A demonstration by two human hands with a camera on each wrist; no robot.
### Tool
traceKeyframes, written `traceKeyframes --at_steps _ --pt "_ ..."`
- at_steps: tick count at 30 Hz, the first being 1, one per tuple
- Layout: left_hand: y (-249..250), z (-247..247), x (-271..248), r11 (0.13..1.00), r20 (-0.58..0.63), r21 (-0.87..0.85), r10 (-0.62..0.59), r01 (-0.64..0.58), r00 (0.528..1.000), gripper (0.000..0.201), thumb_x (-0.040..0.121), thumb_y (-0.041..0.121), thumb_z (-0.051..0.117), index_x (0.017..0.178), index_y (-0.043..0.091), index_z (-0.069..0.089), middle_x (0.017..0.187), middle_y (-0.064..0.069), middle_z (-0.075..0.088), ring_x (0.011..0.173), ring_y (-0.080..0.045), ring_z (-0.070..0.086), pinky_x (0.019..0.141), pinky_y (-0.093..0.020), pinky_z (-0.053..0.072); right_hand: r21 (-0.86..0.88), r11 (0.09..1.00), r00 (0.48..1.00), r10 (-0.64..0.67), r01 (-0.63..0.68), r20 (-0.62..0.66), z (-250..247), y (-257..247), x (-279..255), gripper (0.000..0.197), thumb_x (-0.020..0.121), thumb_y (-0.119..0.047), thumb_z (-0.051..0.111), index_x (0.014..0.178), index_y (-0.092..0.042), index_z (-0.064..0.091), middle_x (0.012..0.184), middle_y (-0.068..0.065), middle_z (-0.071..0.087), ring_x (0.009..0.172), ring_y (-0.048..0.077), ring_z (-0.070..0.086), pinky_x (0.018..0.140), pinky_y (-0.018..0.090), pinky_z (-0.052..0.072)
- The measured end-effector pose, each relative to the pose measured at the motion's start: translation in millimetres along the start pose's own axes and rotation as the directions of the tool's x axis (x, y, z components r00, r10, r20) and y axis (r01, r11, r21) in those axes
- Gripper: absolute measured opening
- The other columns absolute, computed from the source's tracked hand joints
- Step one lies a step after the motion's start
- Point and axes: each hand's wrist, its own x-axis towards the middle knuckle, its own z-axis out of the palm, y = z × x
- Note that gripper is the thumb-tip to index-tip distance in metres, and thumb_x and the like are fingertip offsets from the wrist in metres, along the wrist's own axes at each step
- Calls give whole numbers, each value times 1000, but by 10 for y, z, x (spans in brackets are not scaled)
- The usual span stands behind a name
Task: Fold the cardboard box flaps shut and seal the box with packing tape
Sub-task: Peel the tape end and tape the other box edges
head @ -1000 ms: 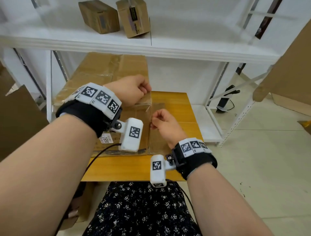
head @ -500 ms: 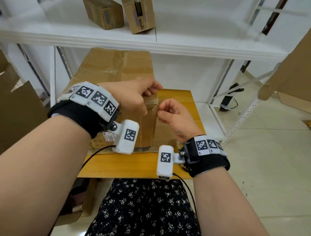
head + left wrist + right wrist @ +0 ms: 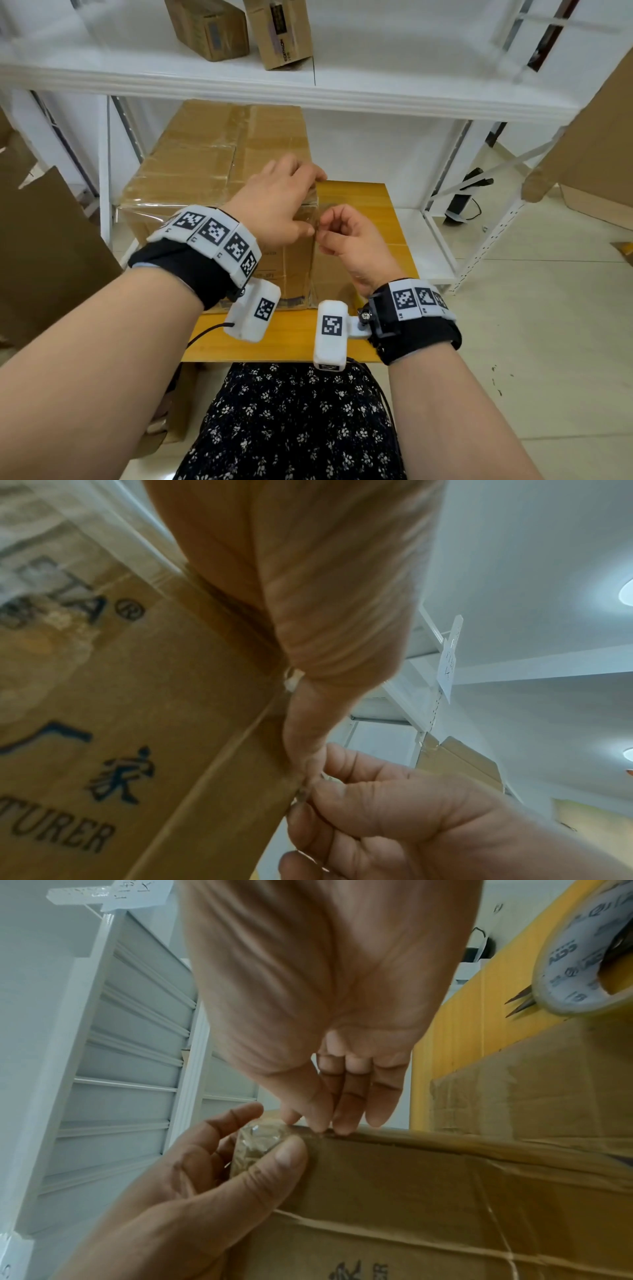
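A brown cardboard box [image 3: 205, 185] stands on the wooden table [image 3: 359, 195], its flaps down and clear tape across the top. My left hand [image 3: 308, 205] grips the box's near right top corner, fingers over the top and thumb on the front face. In the right wrist view that thumb [image 3: 284, 1153] presses crumpled clear tape [image 3: 257, 1139] onto the corner. Just below it, my right hand [image 3: 325, 234] pinches a thin end of tape against the box's vertical edge [image 3: 301, 802]. The tape roll [image 3: 578, 955] lies on the table beyond the box.
A white shelf [image 3: 376, 92] overhangs the far half of the box and carries two small cartons [image 3: 209, 27]. Scissor tips [image 3: 520, 1001] poke out beside the roll. Loose cardboard sheets stand at the left [image 3: 44, 246] and right [image 3: 589, 137]. My lap is against the table's front edge.
My left hand went from a fist on the box top to fingers spread over the corner. My right hand rose up the box's right edge to meet the left thumb.
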Motion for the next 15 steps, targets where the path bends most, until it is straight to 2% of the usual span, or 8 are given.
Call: traceKeyframes --at_steps 10,15 --pt "-41 -52 -49 996 3 -89 28 -27 1000 69 82 36 71 141 27 36 132 0 39 124 -19 38 106 -39 38 -46 999 1000 5 -5 -9 7 -16 -13 28 89 7 61 89 -21 62 87 3 61 81 15 56 78 35 49" --pt "-44 -40 -50 995 3 -102 24 -24 1000 68 82 39 72 140 29 37 130 2 39 124 -16 39 106 -38 40 -100 995 1000 -14 16 23 -2 -91 -56 28 80 5 74 89 -18 59 89 1 59 83 12 56 79 29 50"
